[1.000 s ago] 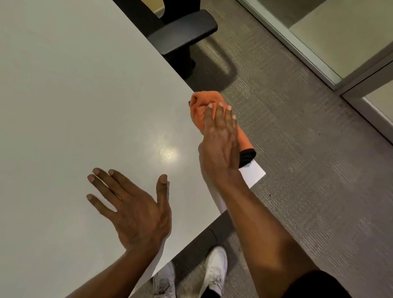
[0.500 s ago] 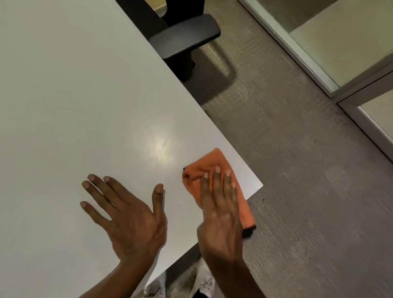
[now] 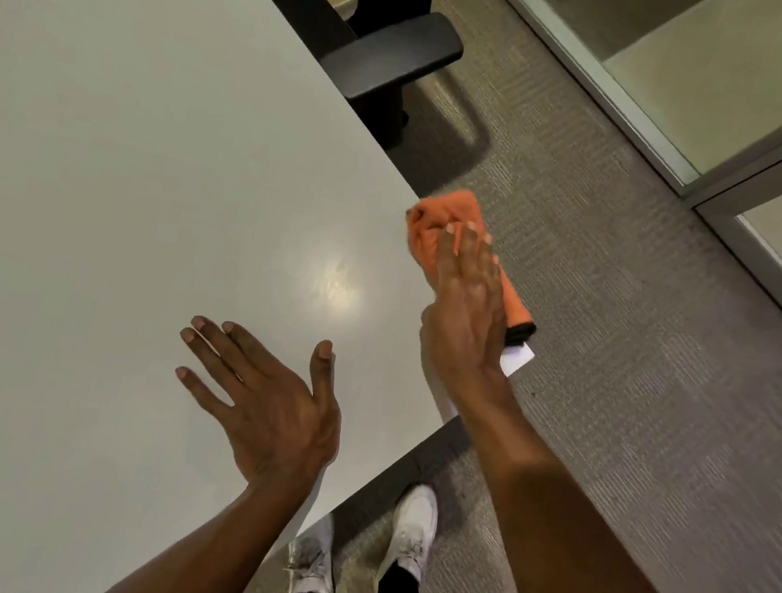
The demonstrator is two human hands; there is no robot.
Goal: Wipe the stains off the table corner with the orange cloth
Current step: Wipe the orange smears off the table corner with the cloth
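Note:
The orange cloth [image 3: 442, 224], bunched with a dark hem at its near end, lies along the right edge of the pale grey table [image 3: 114, 172], just beyond the table corner [image 3: 518, 356]. My right hand [image 3: 467, 309] presses flat on the cloth with fingers together, covering its middle. My left hand [image 3: 266, 397] rests flat on the tabletop with fingers spread, holding nothing, left of the corner. No stains are discernible on the surface; a light glare sits near the corner.
A black office chair [image 3: 388, 52] with a padded armrest stands against the table's far right edge. Grey carpet [image 3: 622, 387] fills the floor to the right. Glass partitions with metal frames [image 3: 708, 183] run along the upper right. My white shoes [image 3: 416, 520] show below the table edge.
My right hand slid the cloth from beside the corner away along the right edge, back to where it lay a second ago. My left hand stayed planted on the table.

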